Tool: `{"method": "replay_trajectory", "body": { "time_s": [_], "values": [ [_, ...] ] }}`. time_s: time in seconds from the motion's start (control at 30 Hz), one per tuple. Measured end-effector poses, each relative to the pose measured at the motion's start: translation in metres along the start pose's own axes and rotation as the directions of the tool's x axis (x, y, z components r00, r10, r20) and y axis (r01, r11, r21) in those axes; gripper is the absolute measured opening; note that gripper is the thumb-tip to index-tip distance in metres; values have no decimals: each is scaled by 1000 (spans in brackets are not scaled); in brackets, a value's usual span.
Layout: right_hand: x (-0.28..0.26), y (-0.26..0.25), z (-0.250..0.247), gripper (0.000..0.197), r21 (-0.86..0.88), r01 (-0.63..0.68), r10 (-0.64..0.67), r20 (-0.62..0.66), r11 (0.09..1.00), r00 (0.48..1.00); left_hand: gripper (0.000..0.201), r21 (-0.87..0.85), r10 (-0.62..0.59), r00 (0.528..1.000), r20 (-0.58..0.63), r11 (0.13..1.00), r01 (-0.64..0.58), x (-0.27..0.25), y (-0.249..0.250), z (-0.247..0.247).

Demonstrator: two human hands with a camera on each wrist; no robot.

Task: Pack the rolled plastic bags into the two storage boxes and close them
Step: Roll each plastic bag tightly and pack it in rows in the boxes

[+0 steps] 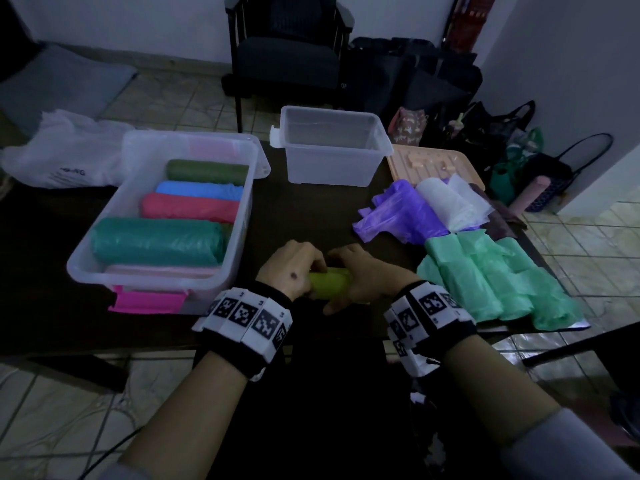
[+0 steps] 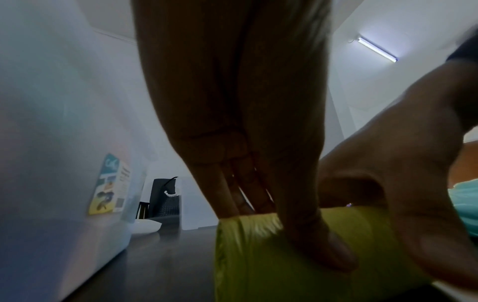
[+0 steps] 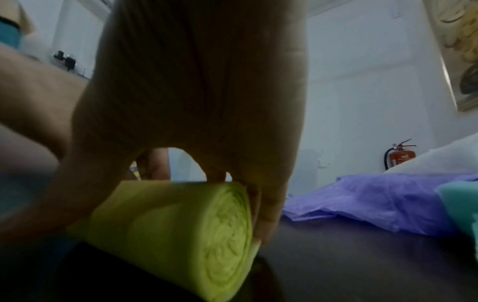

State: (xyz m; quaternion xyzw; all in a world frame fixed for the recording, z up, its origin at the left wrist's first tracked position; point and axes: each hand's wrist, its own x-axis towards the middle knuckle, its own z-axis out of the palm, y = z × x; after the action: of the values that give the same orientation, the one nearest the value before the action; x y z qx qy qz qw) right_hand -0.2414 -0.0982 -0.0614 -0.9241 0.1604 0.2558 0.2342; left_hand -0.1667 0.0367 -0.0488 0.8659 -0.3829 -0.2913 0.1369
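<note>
Head view: both hands' fingers clamp the yellow-green roll (image 1: pixel 329 282), left hand (image 1: pixel 291 268) and right hand (image 1: pixel 363 271) at opposite ends.

yellow-green roll (image 1: pixel 330 282) ends hidden by hands; label (image 2: pixel 111 185) text blurred; pink lid (image 1: pixel 145 301) mostly under box

head above – wrists low, close

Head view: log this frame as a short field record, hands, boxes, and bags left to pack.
left hand: grips yellow-green roll, near table edge
right hand: grips same roll
large box: open, holds several coloured rolls
small box: open, looks empty
unpacked: purple bag, white roll, green bags on table
lid: off, behind the bags
</note>
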Motion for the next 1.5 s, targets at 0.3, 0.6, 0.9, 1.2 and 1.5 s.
{"method": "replay_trajectory", "body": {
  "time_s": [0.3, 0.6, 0.9, 1.2, 1.5],
  "values": [
    [9, -3, 13, 78, -102, 11, -13, -21, 995, 1000, 45, -41, 17, 1000, -20, 999, -18, 2, -2, 1],
    [-8, 4, 28, 57, -123, 124, -138, -112, 985, 984, 51, -6, 66, 997, 51, 998, -66, 4, -3, -2],
    [-17, -17, -6, 56, -18, 246, -233, -392, 969, 890, 43, -358, -8, 864, -503, 912, -200, -34, 3, -56],
    [18, -131, -43, 59, -82, 458, -427, -532, 885, 731, 34, -468, -486, 747, -453, 843, 265, -64, -129, -163],
    [63, -196, -28, 71, -155, 442, -468, -296, 884, 833, 59, -744, -543, 839, -44, 578, 335, -72, -172, -158]
  ]
}}
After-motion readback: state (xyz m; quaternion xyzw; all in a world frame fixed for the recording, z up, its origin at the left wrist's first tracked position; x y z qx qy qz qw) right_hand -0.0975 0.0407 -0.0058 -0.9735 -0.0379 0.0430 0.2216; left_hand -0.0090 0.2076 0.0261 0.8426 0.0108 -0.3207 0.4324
